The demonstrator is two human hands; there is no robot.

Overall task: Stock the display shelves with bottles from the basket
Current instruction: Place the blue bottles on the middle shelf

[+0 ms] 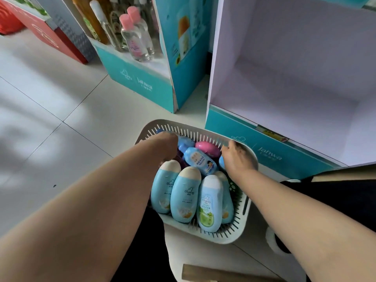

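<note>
- On the white tiled floor (61, 123), at the foot of two teal "Jahwa" cardboard display stands, sits a white slotted plastic basket (240, 226).
- Basket holds bottles lying loosely heaped. Near side: four light-blue "Giving" lotion bottles (184, 198) with cream caps, caps pointing away from the person. One of them, a green-labelled bottle (209, 208), overlaps its neighbours.
- Far side of basket: a small blue bottle with a cartoon child on the label (200, 159) lies tilted. A pink bottle (207, 148) lies just behind it.
- Left hand (165, 140) reaches into the far-left corner of the basket, back of hand up. Its fingers are hidden among the bottles, so whether they hold anything cannot be told.
- Right hand (237, 157) is over the far-right side of the basket, fingers curled at the rim. A blue bottle shows just under the palm. Whether the fingers grip the rim or a bottle cannot be told.
- Right display stand (268, 153): bare white shelf above its teal front, just behind the basket.
- Left display stand (142, 82): clear bottles with pink caps (135, 40) stand upright on its shelf.
- Red display box (46, 31) at far left, well apart.
</note>
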